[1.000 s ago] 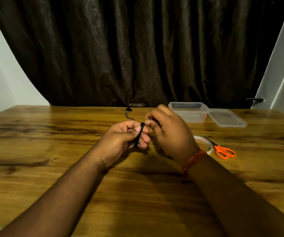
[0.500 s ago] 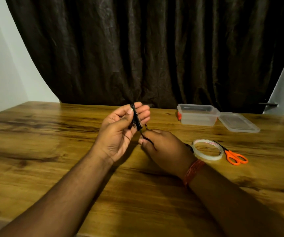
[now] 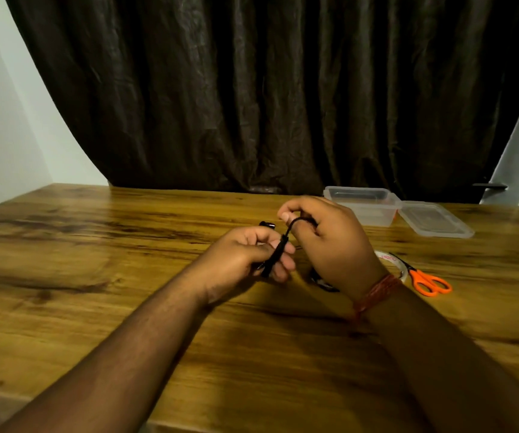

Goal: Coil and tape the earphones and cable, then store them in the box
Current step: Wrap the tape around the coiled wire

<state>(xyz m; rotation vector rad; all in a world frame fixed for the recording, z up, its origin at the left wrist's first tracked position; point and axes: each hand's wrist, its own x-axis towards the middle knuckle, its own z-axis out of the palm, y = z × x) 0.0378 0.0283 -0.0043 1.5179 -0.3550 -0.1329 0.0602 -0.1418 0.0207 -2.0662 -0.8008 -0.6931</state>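
Now we hold both hands just above the table [image 3: 95,245], forearms reaching in from six o'clock. Our left hand [image 3: 242,260] curls round the coiled black cable [image 3: 275,259], thumb pressing the bundle against the fingers. Our right hand [image 3: 330,242], knuckles up with a red thread at the wrist, pinches the loose strand arching from the bundle's top. A dark bit at the left hand's twelve o'clock may be an earbud. At two o'clock sits the box [image 3: 361,204], its lid [image 3: 436,220] beside it; at three o'clock lie tape [image 3: 391,260] and scissors [image 3: 430,282].
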